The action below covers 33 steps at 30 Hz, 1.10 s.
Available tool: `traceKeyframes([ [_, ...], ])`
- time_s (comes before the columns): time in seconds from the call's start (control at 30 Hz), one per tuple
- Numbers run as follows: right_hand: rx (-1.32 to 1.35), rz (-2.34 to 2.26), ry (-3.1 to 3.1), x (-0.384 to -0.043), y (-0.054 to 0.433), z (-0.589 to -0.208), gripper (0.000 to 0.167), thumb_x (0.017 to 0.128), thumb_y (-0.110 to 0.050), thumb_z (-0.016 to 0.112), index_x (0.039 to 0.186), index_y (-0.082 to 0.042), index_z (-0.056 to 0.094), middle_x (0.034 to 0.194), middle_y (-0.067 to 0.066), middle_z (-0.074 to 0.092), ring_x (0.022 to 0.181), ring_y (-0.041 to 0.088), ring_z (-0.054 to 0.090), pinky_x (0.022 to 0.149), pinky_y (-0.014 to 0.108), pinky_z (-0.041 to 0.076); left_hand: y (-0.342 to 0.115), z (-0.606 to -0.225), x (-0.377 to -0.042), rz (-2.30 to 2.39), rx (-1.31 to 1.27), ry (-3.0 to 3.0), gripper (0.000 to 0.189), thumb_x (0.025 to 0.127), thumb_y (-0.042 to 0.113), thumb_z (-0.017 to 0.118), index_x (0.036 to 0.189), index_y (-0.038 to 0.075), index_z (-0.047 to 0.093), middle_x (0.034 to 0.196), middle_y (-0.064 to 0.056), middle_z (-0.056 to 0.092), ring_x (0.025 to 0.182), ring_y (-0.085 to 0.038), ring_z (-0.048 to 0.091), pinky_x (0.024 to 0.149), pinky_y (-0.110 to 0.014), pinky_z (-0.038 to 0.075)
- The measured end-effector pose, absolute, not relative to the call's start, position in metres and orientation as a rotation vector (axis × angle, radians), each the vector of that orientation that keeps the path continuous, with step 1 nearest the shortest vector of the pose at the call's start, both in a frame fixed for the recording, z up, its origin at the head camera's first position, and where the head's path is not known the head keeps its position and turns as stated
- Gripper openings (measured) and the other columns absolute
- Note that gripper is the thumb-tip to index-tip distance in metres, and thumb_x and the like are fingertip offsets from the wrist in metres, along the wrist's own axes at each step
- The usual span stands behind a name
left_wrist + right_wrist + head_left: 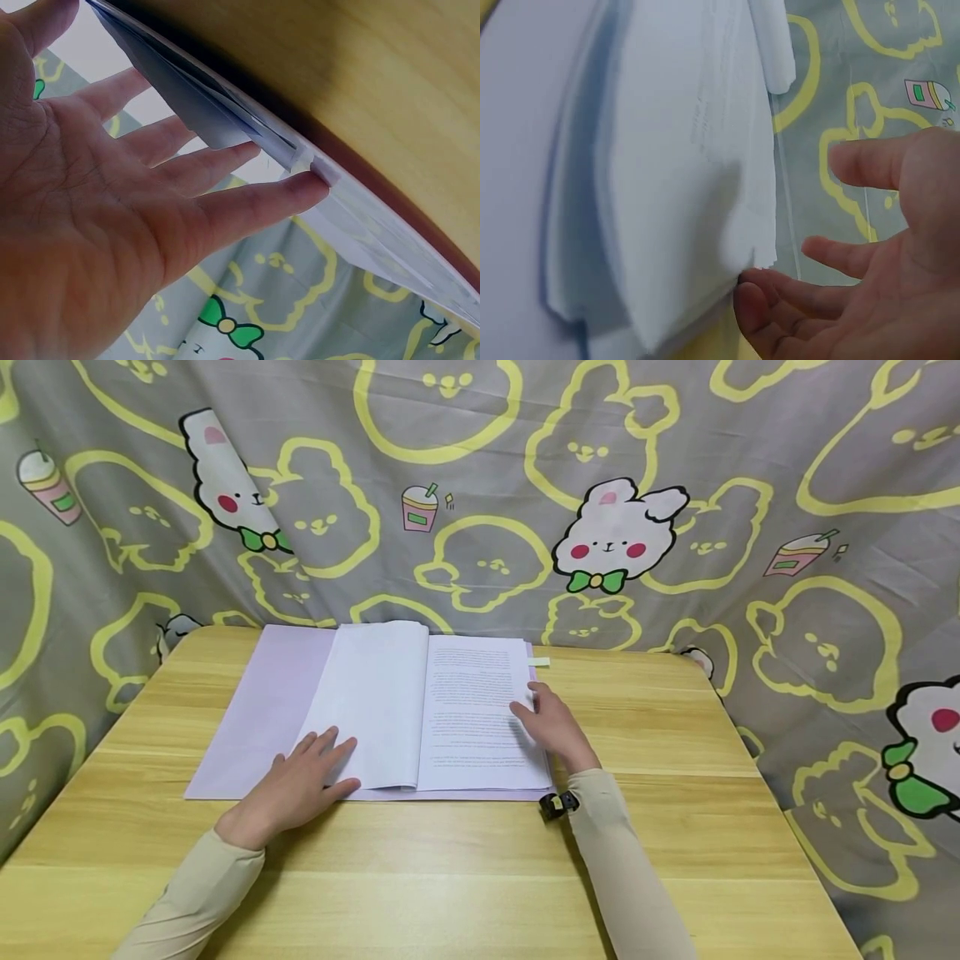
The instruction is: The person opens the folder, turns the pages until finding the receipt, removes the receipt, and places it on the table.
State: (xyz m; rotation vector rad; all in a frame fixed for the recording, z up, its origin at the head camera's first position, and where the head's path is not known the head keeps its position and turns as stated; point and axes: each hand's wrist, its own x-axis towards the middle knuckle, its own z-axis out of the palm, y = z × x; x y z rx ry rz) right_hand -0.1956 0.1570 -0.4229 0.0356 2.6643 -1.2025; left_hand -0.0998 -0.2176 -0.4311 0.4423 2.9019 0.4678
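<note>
A lilac folder [258,718] lies opened out on the table with a stack of paper sheets inside. Its left side carries a blank white page [375,702]; on the right is a page of printed text [476,710], upside down to the head camera. My left hand [296,789] rests with fingers spread over the lower left of the blank page and the folder. In the left wrist view its fingers [262,199] stretch along the sheets' edge. My right hand [555,722] is at the printed page's right edge, thumb apart from the fingers; the right wrist view shows fingertips [754,304] beside the sheets' edge.
A pale green tab [538,662] sticks out from the stack's upper right. A black band [558,806] is at the right wrist. The wooden table [450,877] meets a grey patterned curtain [480,485] at the back and sides.
</note>
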Motion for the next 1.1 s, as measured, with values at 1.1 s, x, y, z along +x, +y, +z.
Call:
traceKeyframes([
  [1.1, 0.146, -1.386, 2.559, -0.198, 0.166, -0.417, 0.06, 0.105, -0.036, 0.054, 0.154, -0.005, 0.039, 0.152, 0.02, 0.039, 0.126, 0.032, 0.049, 0.08, 0.035, 0.056, -0.216, -0.43, -0.1, 0.462, 0.433, 2.903, 0.067, 0.1, 0.043, 0.063, 0.153, 0.006, 0.046, 0.159, -0.031, 0.034, 0.143, -0.059, 0.03, 0.097, -0.086, 0.028],
])
